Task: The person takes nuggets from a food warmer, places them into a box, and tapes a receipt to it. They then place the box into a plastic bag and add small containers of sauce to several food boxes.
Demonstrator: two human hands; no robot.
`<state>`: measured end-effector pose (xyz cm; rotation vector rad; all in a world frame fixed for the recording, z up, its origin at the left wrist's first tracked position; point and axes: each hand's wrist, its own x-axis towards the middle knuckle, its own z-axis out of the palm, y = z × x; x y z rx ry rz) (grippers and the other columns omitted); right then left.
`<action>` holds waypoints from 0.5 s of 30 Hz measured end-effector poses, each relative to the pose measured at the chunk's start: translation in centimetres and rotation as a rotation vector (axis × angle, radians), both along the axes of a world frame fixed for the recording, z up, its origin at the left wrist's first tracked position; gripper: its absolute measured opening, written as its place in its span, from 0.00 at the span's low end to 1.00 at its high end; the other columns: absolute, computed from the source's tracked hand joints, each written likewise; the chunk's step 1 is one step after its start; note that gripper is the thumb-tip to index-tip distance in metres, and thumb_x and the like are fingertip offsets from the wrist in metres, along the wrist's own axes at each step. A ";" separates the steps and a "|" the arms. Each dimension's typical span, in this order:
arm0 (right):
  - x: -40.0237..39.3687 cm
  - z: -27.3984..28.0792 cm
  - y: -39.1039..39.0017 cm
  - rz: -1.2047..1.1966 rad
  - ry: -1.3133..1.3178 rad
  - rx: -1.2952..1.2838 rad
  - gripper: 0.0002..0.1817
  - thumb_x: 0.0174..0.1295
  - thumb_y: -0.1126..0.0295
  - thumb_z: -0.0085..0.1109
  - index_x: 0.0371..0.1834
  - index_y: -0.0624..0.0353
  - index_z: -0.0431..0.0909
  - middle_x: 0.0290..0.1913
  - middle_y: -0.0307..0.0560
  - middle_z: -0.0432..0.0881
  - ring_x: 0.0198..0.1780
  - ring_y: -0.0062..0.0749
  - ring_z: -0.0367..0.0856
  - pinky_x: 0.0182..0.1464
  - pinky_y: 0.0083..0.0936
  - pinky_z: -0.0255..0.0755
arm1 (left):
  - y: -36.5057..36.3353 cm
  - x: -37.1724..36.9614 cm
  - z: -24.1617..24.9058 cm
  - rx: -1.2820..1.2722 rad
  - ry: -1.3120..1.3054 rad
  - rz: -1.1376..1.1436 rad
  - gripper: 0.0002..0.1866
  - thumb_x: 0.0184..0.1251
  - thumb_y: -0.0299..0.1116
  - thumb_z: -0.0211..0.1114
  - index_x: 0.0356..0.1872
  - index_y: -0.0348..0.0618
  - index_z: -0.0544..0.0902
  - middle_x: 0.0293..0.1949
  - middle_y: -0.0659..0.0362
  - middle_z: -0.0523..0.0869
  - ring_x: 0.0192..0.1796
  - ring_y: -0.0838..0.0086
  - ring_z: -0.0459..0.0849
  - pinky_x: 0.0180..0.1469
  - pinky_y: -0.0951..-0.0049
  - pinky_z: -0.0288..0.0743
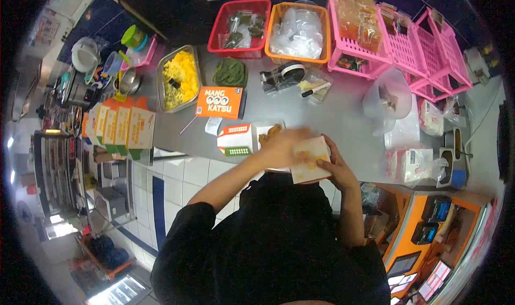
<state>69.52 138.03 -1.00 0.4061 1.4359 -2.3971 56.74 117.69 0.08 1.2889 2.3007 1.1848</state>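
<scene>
My right hand (333, 167) is wrapped round the edge of a flat, light-coloured paper packet (308, 171) with orange print, held in front of my body. Over the packet's upper left part is my left hand (289, 142), blurred, its fingers smeared by motion. Just left of that hand, brown fried pieces (272, 133) show in an open white, red and green box (236, 140) on the steel counter. Behind the box lies an orange box (220, 102) marked MANG KATSU.
A metal tray (161, 90) of yellow food stands back left, near stacked boxes (126, 128). Red (217, 46) and orange (272, 52) baskets and pink racks (397, 58) line the back. At right are a clear container (387, 98) and plastic-wrapped packs (410, 164).
</scene>
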 end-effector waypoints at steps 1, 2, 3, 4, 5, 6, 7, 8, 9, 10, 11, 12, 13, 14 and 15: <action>0.5 0.2 -0.3 -0.051 0.002 -0.041 0.44 0.65 0.75 0.58 0.80 0.51 0.44 0.70 0.52 0.66 0.66 0.38 0.71 0.65 0.29 0.68 | 0.4 -2.8 -1.8 0.166 -0.200 0.106 0.25 0.61 0.48 0.67 0.53 0.40 0.81 0.55 0.43 0.79 0.61 0.49 0.75 0.63 0.55 0.67; 1.0 0.2 -0.4 -0.076 0.006 -0.038 0.44 0.65 0.75 0.58 0.80 0.51 0.44 0.70 0.52 0.66 0.66 0.38 0.71 0.65 0.29 0.68 | 1.0 -6.0 1.0 0.102 -0.242 0.402 0.17 0.70 0.41 0.58 0.47 0.37 0.82 0.49 0.43 0.83 0.56 0.50 0.79 0.59 0.56 0.70; 1.8 0.1 -0.4 -0.176 -0.013 -0.085 0.43 0.64 0.75 0.58 0.80 0.52 0.44 0.70 0.51 0.65 0.67 0.39 0.70 0.65 0.30 0.69 | 1.7 -9.9 0.1 0.123 -0.127 0.586 0.19 0.73 0.44 0.55 0.48 0.36 0.81 0.47 0.41 0.83 0.51 0.46 0.81 0.55 0.56 0.72; 2.9 -0.1 -0.6 -0.271 -0.037 -0.133 0.43 0.64 0.76 0.58 0.80 0.52 0.45 0.70 0.51 0.65 0.67 0.39 0.70 0.65 0.32 0.69 | 1.3 -13.3 -0.6 0.102 0.001 0.565 0.23 0.76 0.48 0.50 0.50 0.36 0.80 0.47 0.40 0.83 0.50 0.44 0.81 0.53 0.54 0.73; 3.8 -0.3 -0.8 -0.283 -0.045 -0.129 0.43 0.64 0.76 0.58 0.80 0.52 0.45 0.70 0.51 0.65 0.67 0.39 0.70 0.65 0.32 0.69 | 0.9 -16.1 -3.7 0.075 -0.019 0.611 0.26 0.76 0.52 0.47 0.51 0.35 0.79 0.47 0.38 0.83 0.52 0.42 0.81 0.54 0.53 0.72; 4.6 -0.4 -1.0 -0.372 -0.070 -0.178 0.42 0.64 0.75 0.58 0.79 0.52 0.46 0.70 0.51 0.65 0.67 0.40 0.69 0.65 0.33 0.69 | 0.9 -17.6 -6.3 0.051 -0.037 0.660 0.30 0.76 0.55 0.45 0.51 0.35 0.79 0.47 0.37 0.82 0.53 0.41 0.80 0.55 0.51 0.72; 5.2 -0.6 -0.9 -0.455 -0.090 -0.226 0.42 0.64 0.75 0.57 0.79 0.53 0.46 0.70 0.52 0.65 0.68 0.41 0.69 0.66 0.35 0.69 | 1.2 -17.4 -6.4 0.057 -0.041 0.659 0.30 0.76 0.55 0.45 0.51 0.35 0.79 0.47 0.37 0.82 0.53 0.41 0.80 0.55 0.51 0.72; 5.8 -0.8 -0.9 -0.448 -0.088 -0.223 0.42 0.64 0.75 0.57 0.79 0.53 0.46 0.70 0.52 0.65 0.68 0.41 0.69 0.66 0.35 0.69 | 1.3 -17.1 -6.2 -0.020 -0.091 0.743 0.32 0.75 0.58 0.44 0.51 0.34 0.79 0.49 0.35 0.82 0.54 0.39 0.79 0.56 0.50 0.71; 6.5 -1.2 -1.2 -0.532 -0.077 -0.243 0.40 0.65 0.73 0.57 0.79 0.53 0.48 0.69 0.52 0.66 0.67 0.42 0.70 0.64 0.36 0.71 | 1.2 -17.1 -5.8 -0.101 -0.135 0.834 0.35 0.75 0.60 0.42 0.51 0.33 0.79 0.50 0.33 0.81 0.55 0.37 0.78 0.57 0.48 0.71; 6.9 -1.7 -1.6 -0.600 -0.068 -0.271 0.39 0.65 0.72 0.57 0.78 0.53 0.49 0.68 0.52 0.67 0.66 0.43 0.71 0.63 0.38 0.72 | 0.8 -17.2 -6.2 -0.272 -0.258 0.829 0.40 0.73 0.65 0.39 0.54 0.30 0.77 0.52 0.31 0.79 0.56 0.36 0.78 0.58 0.47 0.70; 7.0 -1.1 -2.1 -0.611 -0.060 -0.281 0.38 0.66 0.71 0.56 0.78 0.53 0.49 0.67 0.53 0.68 0.65 0.44 0.72 0.62 0.39 0.74 | 0.5 -15.1 -4.0 -0.182 -0.202 0.787 0.43 0.73 0.66 0.37 0.55 0.28 0.76 0.51 0.32 0.80 0.56 0.36 0.78 0.60 0.47 0.69; 6.8 -0.8 -2.3 -0.600 -0.050 -0.296 0.37 0.67 0.70 0.56 0.77 0.54 0.50 0.65 0.54 0.69 0.64 0.44 0.73 0.60 0.40 0.75 | -0.4 -15.3 -5.5 -0.246 -0.139 0.706 0.43 0.72 0.66 0.36 0.56 0.28 0.76 0.52 0.32 0.81 0.57 0.37 0.78 0.62 0.48 0.68; 6.7 -1.6 -2.4 -0.607 -0.074 -0.276 0.36 0.67 0.69 0.55 0.77 0.55 0.50 0.65 0.55 0.70 0.63 0.45 0.74 0.60 0.42 0.76 | -0.5 -13.4 -2.5 -0.330 -0.185 0.844 0.40 0.74 0.62 0.38 0.51 0.28 0.79 0.52 0.32 0.81 0.57 0.39 0.79 0.63 0.50 0.68; 7.2 -2.8 -1.6 -0.624 -0.101 -0.250 0.36 0.68 0.69 0.55 0.77 0.56 0.50 0.64 0.55 0.71 0.62 0.46 0.75 0.59 0.44 0.77 | -1.3 -12.3 -2.5 -0.188 -0.115 0.861 0.38 0.74 0.61 0.40 0.49 0.29 0.80 0.51 0.32 0.81 0.56 0.41 0.79 0.61 0.50 0.69; 8.3 -7.3 0.9 -0.545 -0.071 -0.090 0.28 0.71 0.63 0.51 0.70 0.65 0.58 0.64 0.60 0.71 0.61 0.53 0.76 0.59 0.46 0.77 | -2.3 -11.4 -2.5 -0.047 -0.042 0.856 0.36 0.75 0.59 0.42 0.48 0.30 0.81 0.50 0.32 0.82 0.56 0.42 0.80 0.60 0.50 0.70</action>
